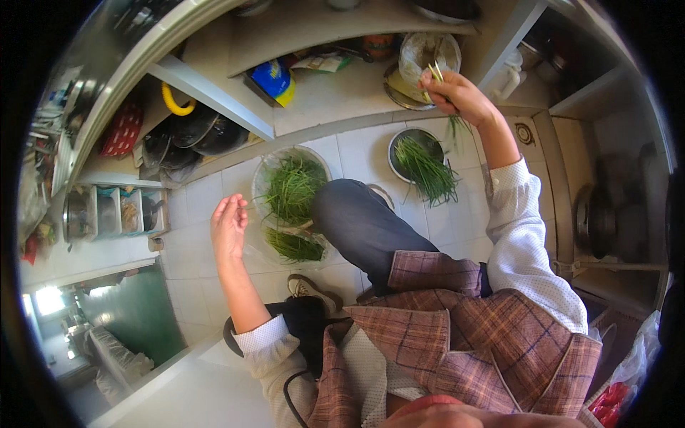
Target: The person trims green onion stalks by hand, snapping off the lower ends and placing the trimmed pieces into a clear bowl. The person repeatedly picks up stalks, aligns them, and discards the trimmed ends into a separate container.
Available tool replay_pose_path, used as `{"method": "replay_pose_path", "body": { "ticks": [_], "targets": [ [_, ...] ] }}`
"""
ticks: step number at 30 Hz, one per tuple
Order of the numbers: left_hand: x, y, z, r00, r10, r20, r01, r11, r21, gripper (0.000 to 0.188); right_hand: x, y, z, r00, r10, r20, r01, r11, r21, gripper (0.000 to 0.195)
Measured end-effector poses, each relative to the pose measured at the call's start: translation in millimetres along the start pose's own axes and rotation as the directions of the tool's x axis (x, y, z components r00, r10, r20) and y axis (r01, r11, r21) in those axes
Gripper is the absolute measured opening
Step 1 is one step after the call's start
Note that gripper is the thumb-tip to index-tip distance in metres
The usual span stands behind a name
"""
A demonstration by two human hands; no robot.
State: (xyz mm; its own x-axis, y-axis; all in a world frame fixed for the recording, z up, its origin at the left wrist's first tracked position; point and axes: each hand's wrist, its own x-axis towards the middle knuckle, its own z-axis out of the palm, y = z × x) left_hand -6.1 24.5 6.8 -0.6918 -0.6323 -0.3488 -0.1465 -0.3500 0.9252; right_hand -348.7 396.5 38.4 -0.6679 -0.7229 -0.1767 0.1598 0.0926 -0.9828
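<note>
My right hand (455,96) is closed around a few green stalks with pale ends, their leafy tips hanging below the fist, beside a tub lined with clear plastic (431,53). My left hand (230,222) is raised with bent fingers and holds nothing that I can see. Just right of it, a plastic-lined bin (257,182) holds a heap of loose long green leaves (294,190). More greens (294,246) lie in clear plastic below that bin. A metal bowl (394,166) on the floor holds a bundle of thin green stalks (425,171), which hangs over its rim.
Open cabinet shelves run along the far side, with a blue and yellow packet (273,83), dark pans (208,128) and a white jug (505,75). A divided rack (126,211) stands at left. My bent knee (358,214) is between bin and bowl.
</note>
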Motion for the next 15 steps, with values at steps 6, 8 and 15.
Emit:
{"method": "replay_pose_path", "body": {
  "ticks": [6, 8, 15],
  "targets": [
    [6.4, -20.7, -19.5, 0.993, -0.116, -0.017, 0.117, 0.987, 0.107, 0.019, 37.7, 172.6, -47.6, 0.957, 0.23, -0.174, -0.273, 0.919, -0.283, 0.023],
    [12.9, -27.4, -20.3, 0.989, -0.139, -0.048, 0.144, 0.982, 0.123, 0.019, 61.8, 259.9, -68.3, 0.939, 0.181, -0.293, -0.305, 0.831, -0.465, 0.02],
    [12.1, -27.7, -15.9, 0.98, -0.165, -0.11, 0.183, 0.967, 0.179, 0.017, 120.3, 412.5, -84.6, 0.934, 0.157, -0.322, -0.358, 0.39, -0.849, 0.031]
  ]
}}
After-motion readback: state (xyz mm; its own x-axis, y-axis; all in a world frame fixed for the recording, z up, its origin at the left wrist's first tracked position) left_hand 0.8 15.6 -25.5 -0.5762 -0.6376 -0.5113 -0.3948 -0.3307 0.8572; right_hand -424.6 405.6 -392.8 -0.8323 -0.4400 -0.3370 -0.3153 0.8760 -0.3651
